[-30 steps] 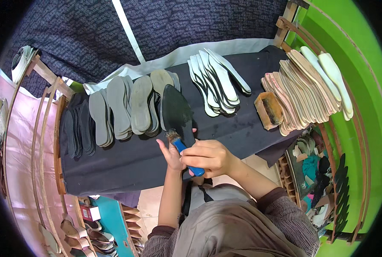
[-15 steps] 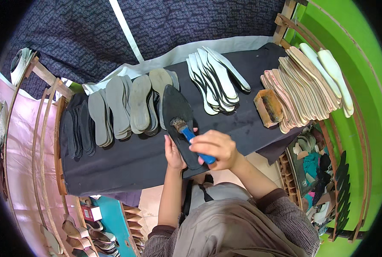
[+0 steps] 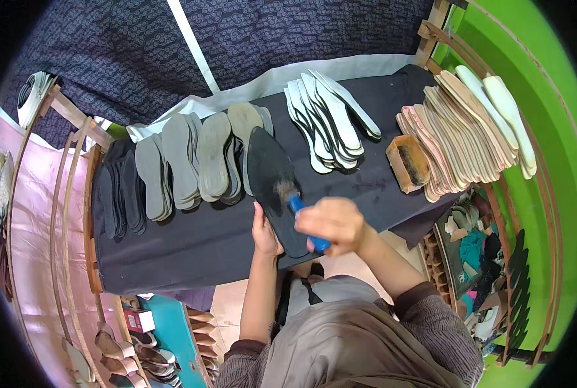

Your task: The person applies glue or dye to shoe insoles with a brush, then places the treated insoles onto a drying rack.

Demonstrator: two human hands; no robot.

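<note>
A black shoe sole [image 3: 270, 161] with a pointed toe lies tilted across my left hand [image 3: 266, 234], which supports it from below and along its left edge. My right hand [image 3: 332, 224] is wrapped round the blue handle of a paintbrush [image 3: 295, 202]. The brush's bristles touch the middle of the sole's upper face and are smeared by motion. Most of my left fingers are hidden under the sole. Beyond its toe, grey insoles [image 3: 214, 155] lie in overlapping stacks on the dark-covered table [image 3: 191, 258].
White insoles [image 3: 332, 123] fan out at the far middle of the table. Towards the right stand a stained, cut-open container [image 3: 407, 165] and a long row of beige insoles [image 3: 460, 139]. Black insoles [image 3: 121, 197] lie at the left. Wooden racks [image 3: 65, 226] flank the table.
The brush and my right hand have shifted slightly right and toward the sole's heel. My left hand keeps its hold on the sole, almost unmoved.
</note>
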